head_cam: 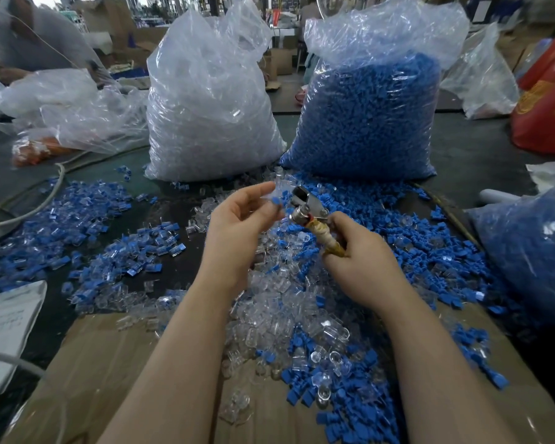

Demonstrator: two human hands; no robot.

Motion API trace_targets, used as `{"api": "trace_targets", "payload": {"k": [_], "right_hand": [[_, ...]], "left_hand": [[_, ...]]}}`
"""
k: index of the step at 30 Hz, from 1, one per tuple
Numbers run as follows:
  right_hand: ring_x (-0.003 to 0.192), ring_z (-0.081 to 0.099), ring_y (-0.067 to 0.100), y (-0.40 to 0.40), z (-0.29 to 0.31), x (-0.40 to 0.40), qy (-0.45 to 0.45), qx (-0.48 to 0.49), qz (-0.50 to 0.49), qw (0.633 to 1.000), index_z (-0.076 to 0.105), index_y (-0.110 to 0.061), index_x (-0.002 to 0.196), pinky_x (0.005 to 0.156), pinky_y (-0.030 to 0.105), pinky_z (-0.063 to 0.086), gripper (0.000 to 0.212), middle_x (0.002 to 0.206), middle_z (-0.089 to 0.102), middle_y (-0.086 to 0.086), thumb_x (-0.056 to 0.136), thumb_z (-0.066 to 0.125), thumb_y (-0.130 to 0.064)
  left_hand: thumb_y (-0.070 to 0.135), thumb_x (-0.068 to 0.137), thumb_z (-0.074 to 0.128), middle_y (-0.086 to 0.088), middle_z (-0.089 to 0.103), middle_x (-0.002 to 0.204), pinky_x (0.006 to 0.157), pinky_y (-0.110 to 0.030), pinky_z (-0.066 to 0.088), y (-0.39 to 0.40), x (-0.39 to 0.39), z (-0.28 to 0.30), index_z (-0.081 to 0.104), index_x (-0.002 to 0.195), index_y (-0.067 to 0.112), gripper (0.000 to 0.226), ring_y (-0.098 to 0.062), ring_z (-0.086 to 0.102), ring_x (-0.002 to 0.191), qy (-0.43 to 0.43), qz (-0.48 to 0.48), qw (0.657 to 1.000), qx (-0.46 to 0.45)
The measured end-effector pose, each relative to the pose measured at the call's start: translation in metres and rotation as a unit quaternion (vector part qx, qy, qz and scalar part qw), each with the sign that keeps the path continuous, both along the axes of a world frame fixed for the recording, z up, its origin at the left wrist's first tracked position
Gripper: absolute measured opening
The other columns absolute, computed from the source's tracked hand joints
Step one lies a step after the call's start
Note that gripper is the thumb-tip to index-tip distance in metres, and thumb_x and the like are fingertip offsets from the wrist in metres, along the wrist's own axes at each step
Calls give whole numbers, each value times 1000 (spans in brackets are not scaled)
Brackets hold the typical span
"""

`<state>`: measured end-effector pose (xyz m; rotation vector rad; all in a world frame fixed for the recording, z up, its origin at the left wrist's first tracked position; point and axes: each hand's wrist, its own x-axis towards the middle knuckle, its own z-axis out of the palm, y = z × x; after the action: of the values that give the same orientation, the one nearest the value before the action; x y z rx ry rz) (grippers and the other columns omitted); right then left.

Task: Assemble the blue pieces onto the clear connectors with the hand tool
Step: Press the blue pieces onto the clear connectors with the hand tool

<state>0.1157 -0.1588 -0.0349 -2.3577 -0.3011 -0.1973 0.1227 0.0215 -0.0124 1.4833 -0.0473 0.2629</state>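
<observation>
The right hand (362, 267) grips the hand tool (311, 216) by its wrapped handle; the left hand (241, 222) pinches a blue piece (275, 204) with a clear connector, just left of the tool's metal head. Best to line the piece squarely with the head before pressing. The tool's long axis runs from the right hand up-left, its head toward the clear bag (205, 100).

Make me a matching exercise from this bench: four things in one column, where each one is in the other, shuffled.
1. hand tool
2. bag of blue pieces
3. bag of clear connectors
4. cardboard sheet

A. back, left of the other bag
B. under the forearms
C. in the right hand
D. back, right of the other bag

Pairs: 1-C, 2-D, 3-A, 4-B
</observation>
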Motion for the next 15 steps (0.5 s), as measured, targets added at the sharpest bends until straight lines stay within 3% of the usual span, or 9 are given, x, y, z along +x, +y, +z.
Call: {"api": "trace_targets", "payload": {"k": [3, 5, 7, 9, 11, 15], "right_hand": [[65, 50, 15, -4, -1, 1, -30, -8, -35, 999, 42, -33, 88, 55, 36, 38, 17, 71, 55, -7, 85, 57, -24], [70, 50, 18, -6, -1, 2, -50, -34, -61, 996, 41, -36, 89, 63, 37, 36, 16, 75, 54, -7, 88, 56, -31], [78, 48, 22, -7, -1, 3, -66, -82, -93, 990, 41, -38, 94, 77, 40, 34, 14, 80, 53, -7, 91, 53, -33], [80, 47, 24, -8, -2, 4, -80, -112, -133, 982, 46, -36, 103, 78, 40, 34, 12, 83, 53, -6, 93, 51, -32], [74, 48, 24, -9, -1, 4, -76, -112, -170, 976, 49, -35, 112, 64, 35, 35, 19, 81, 54, -4, 94, 52, -31], [57, 43, 13, -12, -1, 3, -47, -105, -231, 966, 54, -30, 110, 47, 27, 25, 17, 67, 49, -8, 93, 53, -27]], "left_hand": [[4, 95, 56, -3, 74, 80, 71, -22, 57, 24, 7, -2, 69, 100, 8, 15, -10, 71, 74, 112, 62, 964, -233], [9, 96, 56, -1, 72, 72, 71, -22, 58, 44, 10, -5, 68, 94, 7, 12, -8, 70, 66, 143, 90, 908, -383], [14, 98, 54, 0, 68, 67, 80, -23, 57, 61, 11, -9, 64, 86, 10, 16, -7, 68, 63, 144, 121, 853, -487], [18, 100, 53, 0, 65, 66, 82, -22, 56, 74, 11, -13, 60, 83, 11, 20, -7, 65, 60, 135, 157, 801, -562], [22, 101, 51, -1, 64, 67, 66, -21, 57, 83, 12, -15, 58, 84, 10, 22, -9, 65, 57, 125, 175, 755, -619], [27, 106, 40, -1, 65, 59, 54, -19, 54, 95, 12, -17, 57, 84, 8, 34, -8, 65, 55, 86, 205, 732, -644]]}}
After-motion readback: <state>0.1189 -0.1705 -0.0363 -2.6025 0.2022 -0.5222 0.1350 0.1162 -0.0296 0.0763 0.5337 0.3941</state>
